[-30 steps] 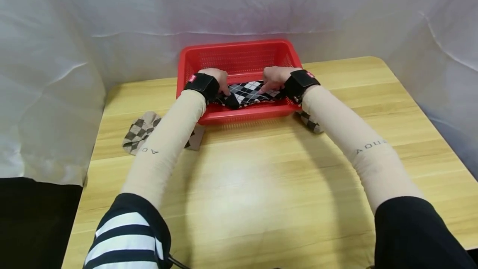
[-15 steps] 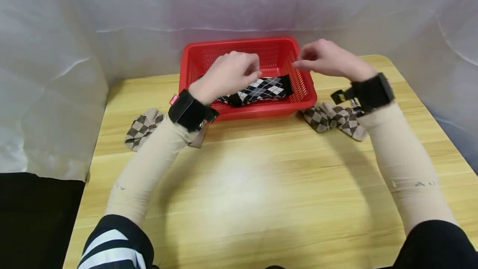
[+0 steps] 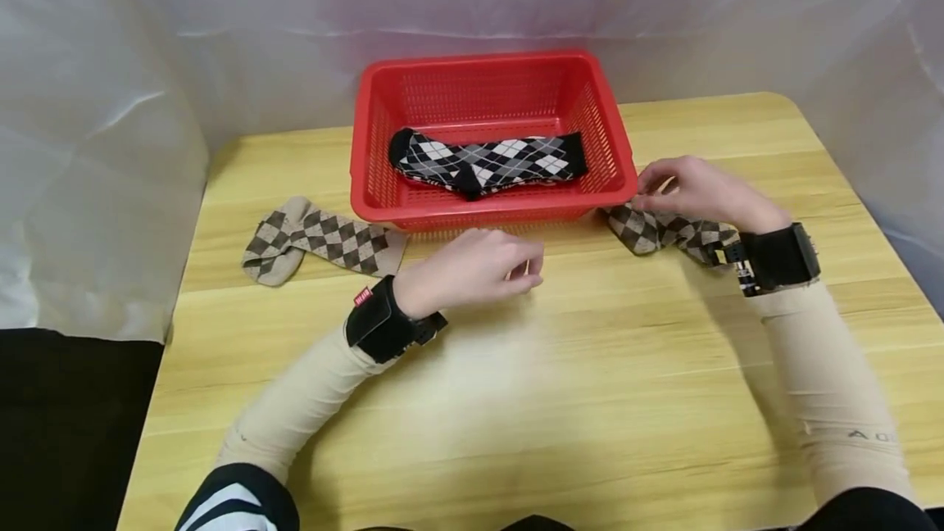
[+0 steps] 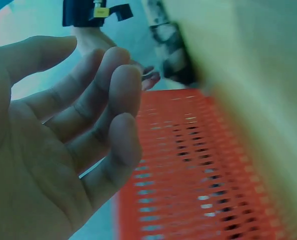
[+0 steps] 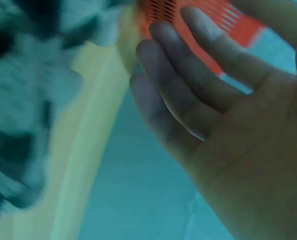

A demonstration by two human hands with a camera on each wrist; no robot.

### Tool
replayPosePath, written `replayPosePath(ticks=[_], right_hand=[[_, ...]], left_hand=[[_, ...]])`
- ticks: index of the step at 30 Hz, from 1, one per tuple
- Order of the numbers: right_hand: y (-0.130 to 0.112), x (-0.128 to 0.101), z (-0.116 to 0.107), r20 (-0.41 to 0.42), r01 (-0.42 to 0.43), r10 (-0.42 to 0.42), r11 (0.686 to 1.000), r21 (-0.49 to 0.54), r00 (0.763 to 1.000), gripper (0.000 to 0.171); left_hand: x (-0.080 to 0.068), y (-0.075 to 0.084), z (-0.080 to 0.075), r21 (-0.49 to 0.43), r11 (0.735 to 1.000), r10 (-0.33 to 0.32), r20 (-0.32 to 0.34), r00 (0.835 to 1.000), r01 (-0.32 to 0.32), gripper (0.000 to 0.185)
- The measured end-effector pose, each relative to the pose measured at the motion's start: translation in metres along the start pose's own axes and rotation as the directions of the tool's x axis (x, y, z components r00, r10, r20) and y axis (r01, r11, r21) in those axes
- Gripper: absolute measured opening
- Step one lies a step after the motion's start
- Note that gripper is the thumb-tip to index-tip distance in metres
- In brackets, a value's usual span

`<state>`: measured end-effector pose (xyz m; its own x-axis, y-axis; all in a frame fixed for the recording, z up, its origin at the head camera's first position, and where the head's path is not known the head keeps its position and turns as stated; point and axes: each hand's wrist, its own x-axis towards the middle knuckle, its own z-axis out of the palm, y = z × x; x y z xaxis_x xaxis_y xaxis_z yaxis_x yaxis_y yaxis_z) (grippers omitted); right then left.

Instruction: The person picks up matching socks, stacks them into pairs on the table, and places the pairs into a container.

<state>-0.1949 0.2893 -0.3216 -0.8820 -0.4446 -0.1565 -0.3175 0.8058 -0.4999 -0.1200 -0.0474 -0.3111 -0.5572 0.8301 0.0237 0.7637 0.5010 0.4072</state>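
Observation:
A black, grey and white argyle sock lies flat inside the red plastic basket; whether it is one sock or a stacked pair I cannot tell. In front of the basket my left hand hovers over the table, fingers loosely bent, holding nothing. My right hand is by the basket's front right corner, above a beige and brown checked sock. Its fingers are relaxed, with nothing between them in the right wrist view. Another beige and brown checked sock, bent at the heel, lies left of the basket.
The wooden table carries the basket at its back edge. A pale curtain hangs behind and along the sides. Both wrists wear black straps with small cameras.
Both hands have left the sock in the basket and come out. The left has come back toward the table's middle; the right has moved right and down to the checked sock.

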Motion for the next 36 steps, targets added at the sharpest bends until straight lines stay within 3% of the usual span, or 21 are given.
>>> replayPosePath(ticks=[5, 7, 14, 18, 23, 32, 36], right_hand=[[0.008, 0.006, 0.016, 0.034, 0.034, -0.033, 0.999, -0.034, 0.999, 0.041], [0.013, 0.007, 0.02, 0.028, 0.058, -0.057, 0.997, -0.043, 0.998, 0.042], [0.023, -0.001, 0.027, 0.043, 0.027, -0.025, 0.999, -0.033, 0.999, 0.024], [0.021, -0.004, 0.029, 0.036, 0.053, -0.051, 0.998, -0.043, 0.998, 0.011], [0.01, -0.006, 0.028, 0.043, 0.08, -0.079, 0.996, -0.042, 0.996, 0.004], [-0.021, -0.017, 0.019, 0.131, 0.155, -0.148, 0.987, -0.047, 0.98, 0.005], [-0.04, -0.029, 0.012, 0.1, 0.199, -0.194, 0.979, -0.041, 0.976, 0.011]], left_hand=[[-0.007, -0.009, 0.015, -0.059, 0.998, -0.031, 0.036, 0.999, 0.033, 0.01], [-0.007, -0.011, 0.02, -0.076, 0.996, -0.037, 0.051, 0.998, 0.04, 0.01], [-0.006, -0.017, 0.032, -0.109, 0.992, -0.058, 0.089, 0.994, 0.067, 0.011], [-0.007, -0.022, 0.036, -0.136, 0.987, -0.076, 0.098, 0.992, 0.089, 0.009], [-0.01, -0.03, 0.038, -0.127, 0.984, -0.114, 0.092, 0.989, 0.125, 0.006], [-0.016, -0.039, 0.043, -0.083, 0.983, -0.159, 0.079, 0.984, 0.165, 0.015], [-0.018, -0.04, 0.043, -0.075, 0.982, -0.165, 0.086, 0.982, 0.172, 0.011]])
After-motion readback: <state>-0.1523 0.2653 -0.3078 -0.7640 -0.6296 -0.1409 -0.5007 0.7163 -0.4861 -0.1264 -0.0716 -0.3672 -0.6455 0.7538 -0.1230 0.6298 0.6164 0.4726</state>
